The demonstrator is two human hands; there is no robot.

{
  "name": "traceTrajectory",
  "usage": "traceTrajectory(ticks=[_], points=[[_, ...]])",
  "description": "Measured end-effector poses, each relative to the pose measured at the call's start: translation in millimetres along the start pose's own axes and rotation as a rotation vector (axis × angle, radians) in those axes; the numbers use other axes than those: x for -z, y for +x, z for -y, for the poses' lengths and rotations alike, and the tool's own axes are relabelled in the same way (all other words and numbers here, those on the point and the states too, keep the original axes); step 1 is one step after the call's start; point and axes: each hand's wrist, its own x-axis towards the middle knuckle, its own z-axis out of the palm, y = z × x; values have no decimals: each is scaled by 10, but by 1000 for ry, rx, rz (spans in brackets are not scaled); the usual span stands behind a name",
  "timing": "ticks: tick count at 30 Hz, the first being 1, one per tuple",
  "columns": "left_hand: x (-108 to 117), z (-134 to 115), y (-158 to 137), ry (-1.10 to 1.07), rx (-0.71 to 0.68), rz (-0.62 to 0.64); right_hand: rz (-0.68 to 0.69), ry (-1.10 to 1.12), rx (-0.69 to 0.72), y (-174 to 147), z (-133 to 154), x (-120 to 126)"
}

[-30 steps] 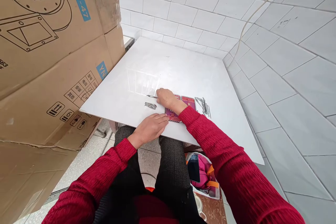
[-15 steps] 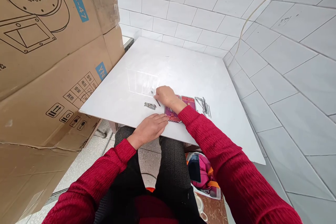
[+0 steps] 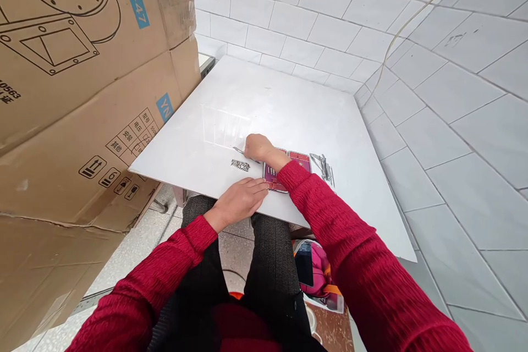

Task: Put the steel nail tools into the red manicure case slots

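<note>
My right hand [image 3: 258,147] is closed around a thin silvery metal tool [image 3: 238,150]. One end of the tool sticks out to the left; its kind cannot be made out. The hand is over the upper left part of an open purple-red case [image 3: 275,182], where several small metal pieces show. My right wrist and sleeve hide part of the case. With fingers stretched out and lying flat, my left hand [image 3: 243,198] touches the case's lower left corner. A small patterned black-and-silver piece [image 3: 240,165] lies left of the case.
Several slim metal tools [image 3: 322,168] lie in a pile right of the case on the white tabletop [image 3: 313,104]. A tall cardboard box [image 3: 94,121] stands at the left. White tiled walls [image 3: 449,93] border the back and right. Below is a pink bag [image 3: 317,275] with a phone.
The metal tool in my right hand has turned to lie flatter, pointing left. My left hand stays at the case's corner. The whole view has shifted slightly.
</note>
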Motion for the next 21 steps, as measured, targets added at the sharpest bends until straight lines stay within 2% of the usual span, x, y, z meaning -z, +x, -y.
traceTrajectory(ticks=[5, 8, 12, 14, 17, 21], points=[[-5, 1, -3, -8, 8, 0, -18, 201, 14, -74, -152, 2], [-9, 12, 0, -5, -9, 4, -113, 521, 22, -102, -380, 3], [-5, 29, 11, -2, -26, 7, -182, 1048, -82, -164, -762, -84], [-5, 37, 16, 2, -29, 11, -218, 1228, -113, -230, -942, -174], [-9, 45, 21, 17, -34, 14, -293, 1356, -149, -361, -1168, -328], [0, 45, 35, 2, -28, 23, -357, 1379, -131, -498, -1345, -471]])
